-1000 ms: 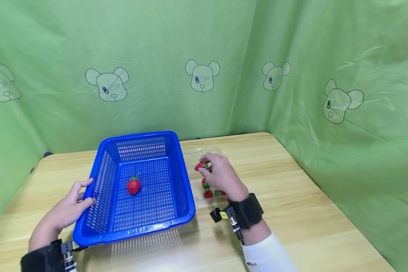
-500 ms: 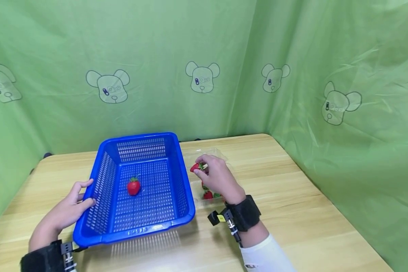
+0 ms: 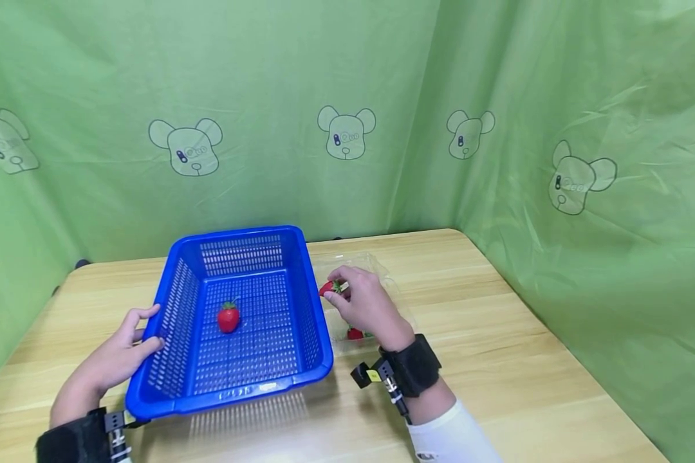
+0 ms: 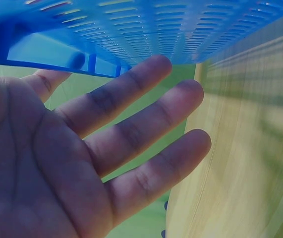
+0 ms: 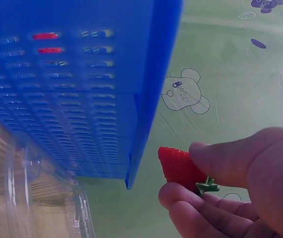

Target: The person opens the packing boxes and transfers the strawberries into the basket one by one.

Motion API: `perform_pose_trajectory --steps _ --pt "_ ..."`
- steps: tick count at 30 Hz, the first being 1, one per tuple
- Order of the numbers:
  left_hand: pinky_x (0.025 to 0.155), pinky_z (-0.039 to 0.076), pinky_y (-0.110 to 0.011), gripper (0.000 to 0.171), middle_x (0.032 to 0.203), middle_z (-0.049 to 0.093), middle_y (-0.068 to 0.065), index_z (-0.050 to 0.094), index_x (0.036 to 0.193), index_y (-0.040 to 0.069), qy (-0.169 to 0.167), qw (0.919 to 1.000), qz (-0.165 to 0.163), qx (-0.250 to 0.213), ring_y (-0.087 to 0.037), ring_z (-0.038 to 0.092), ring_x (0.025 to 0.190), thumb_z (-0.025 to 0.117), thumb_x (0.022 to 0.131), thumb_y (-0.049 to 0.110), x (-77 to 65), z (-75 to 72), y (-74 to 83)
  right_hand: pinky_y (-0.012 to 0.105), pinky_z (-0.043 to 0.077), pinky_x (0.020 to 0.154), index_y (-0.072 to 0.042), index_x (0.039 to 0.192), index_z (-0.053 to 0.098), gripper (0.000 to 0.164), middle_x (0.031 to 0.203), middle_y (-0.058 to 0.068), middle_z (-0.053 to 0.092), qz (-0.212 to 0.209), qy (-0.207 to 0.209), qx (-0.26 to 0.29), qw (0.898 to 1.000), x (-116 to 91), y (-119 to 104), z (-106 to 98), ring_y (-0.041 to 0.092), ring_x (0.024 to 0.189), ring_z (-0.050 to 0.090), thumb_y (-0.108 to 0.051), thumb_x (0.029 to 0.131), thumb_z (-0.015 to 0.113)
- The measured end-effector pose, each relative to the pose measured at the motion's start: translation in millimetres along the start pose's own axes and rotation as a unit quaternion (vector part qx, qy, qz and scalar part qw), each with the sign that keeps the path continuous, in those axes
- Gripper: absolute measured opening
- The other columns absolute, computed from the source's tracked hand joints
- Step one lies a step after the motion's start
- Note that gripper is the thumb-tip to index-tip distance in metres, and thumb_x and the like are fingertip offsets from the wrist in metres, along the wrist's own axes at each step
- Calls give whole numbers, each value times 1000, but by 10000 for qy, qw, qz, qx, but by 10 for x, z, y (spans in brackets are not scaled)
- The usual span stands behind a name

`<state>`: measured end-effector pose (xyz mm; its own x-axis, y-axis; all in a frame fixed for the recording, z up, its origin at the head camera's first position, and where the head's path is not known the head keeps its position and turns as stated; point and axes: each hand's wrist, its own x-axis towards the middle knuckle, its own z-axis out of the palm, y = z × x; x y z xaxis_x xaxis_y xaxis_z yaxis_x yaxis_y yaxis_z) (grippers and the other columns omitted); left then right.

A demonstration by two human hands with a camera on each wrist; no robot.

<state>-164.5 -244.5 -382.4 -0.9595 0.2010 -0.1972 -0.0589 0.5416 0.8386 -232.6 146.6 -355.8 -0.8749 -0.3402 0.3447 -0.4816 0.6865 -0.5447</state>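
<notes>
My left hand (image 3: pixel 107 357) holds the left rim of a blue plastic basket (image 3: pixel 226 404), thumb over the edge. In the left wrist view three fingers (image 4: pixel 146 134) stretch out below the rim, alongside the slotted wall. One red strawberry (image 3: pixel 228 317) with a green cap lies on the basket floor. Between thumb and fingers, my right hand (image 3: pixel 366 302) pinches another strawberry (image 5: pixel 180 167) by its leafy end, its red tip pointing toward the basket. That hand is just right of the basket's right rim, over a clear plastic box (image 3: pixel 390 289).
Part of a strawberry (image 3: pixel 355 334) shows in the box under my right wrist. Basket and box stand on a wooden table (image 3: pixel 481 360). A green curtain (image 3: pixel 266 180) with bear-head prints closes off the back and sides.
The right hand has moved a little left toward the basket, carrying the pinched strawberry. It now hides more of the strawberries in the box. Left hand and basket keep their place.
</notes>
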Motion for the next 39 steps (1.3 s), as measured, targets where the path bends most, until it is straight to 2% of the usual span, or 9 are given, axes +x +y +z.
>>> perform_pose_trajectory --steps 9,23,31,39 --pt "75 59 -49 63 130 30 -51 -2 147 -1 -54 9999 -45 -118 -39 62 96 38 100 11 -2 2 -10 29 59 62 -6 100 63 19 93 8 67 -168 10 150 9997 -16 -23 47 15 68 65 -12 84 71" --pt "77 58 -51 62 131 29 -51 -2 147 -1 -30 10000 -79 36 -43 60 100 37 101 12 8 -8 -17 24 57 60 -9 93 63 14 88 4 66 -396 66 139 9991 -28 -82 105 10 66 61 -15 84 72" --pt "74 59 -49 62 130 29 -51 -1 147 -2 13 10000 -55 6 -42 61 97 38 101 11 4 -2 0 21 55 58 -9 96 64 15 87 3 65 -383 -81 183 9991 -35 -118 129 8 66 60 -14 84 72" --pt "73 60 -49 62 130 29 -52 0 147 -2 41 9999 -28 -90 -41 62 95 39 100 10 -11 16 24 19 54 56 -8 101 66 18 89 4 65 -545 -171 108 9983 -45 -129 161 8 66 59 -17 86 71"
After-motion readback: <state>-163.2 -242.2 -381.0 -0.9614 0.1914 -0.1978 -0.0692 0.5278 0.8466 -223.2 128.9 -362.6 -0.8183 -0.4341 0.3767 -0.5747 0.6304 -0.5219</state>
